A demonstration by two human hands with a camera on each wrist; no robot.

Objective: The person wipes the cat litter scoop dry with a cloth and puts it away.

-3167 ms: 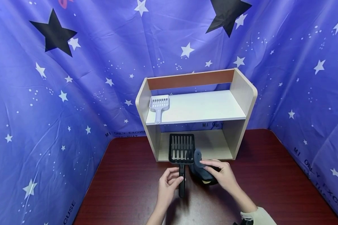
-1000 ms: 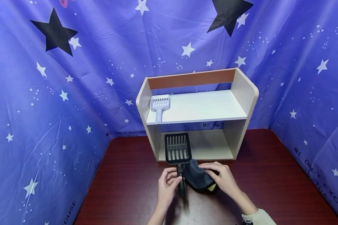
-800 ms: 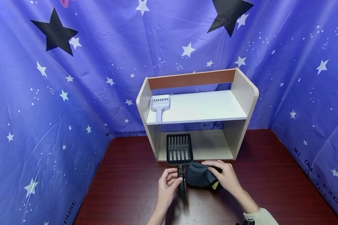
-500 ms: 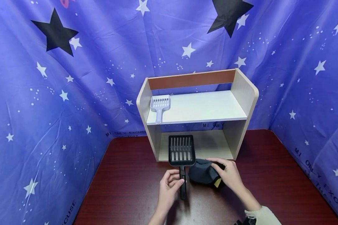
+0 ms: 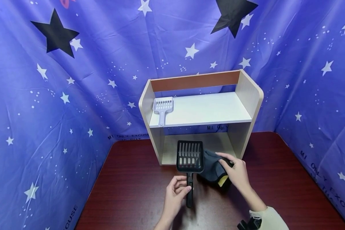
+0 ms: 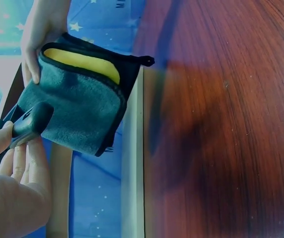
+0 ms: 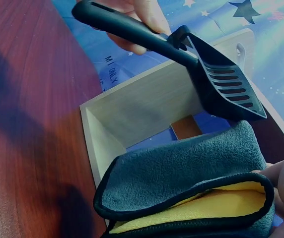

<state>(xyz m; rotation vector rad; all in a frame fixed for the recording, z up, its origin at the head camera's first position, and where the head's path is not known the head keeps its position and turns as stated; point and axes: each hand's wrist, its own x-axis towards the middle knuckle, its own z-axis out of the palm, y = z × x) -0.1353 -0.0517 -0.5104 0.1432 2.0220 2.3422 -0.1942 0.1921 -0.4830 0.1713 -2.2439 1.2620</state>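
Scoop (image 5: 189, 156) | left hand (image 5: 176, 191) fingers grip handle | right hand (image 5: 237, 171) fingers pinch folded cloth (image 5: 214, 166)

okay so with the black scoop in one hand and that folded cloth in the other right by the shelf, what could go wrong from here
1. The left hand holds the black scoop only by its handle, with the slotted head far out front; it could tip or twist in the grip.
2. The scoop head hangs close to the shelf unit and its lower opening, so it may knock the frame.
3. The right hand pinches the folded cloth at one edge; the yellow inner layer might slip open.
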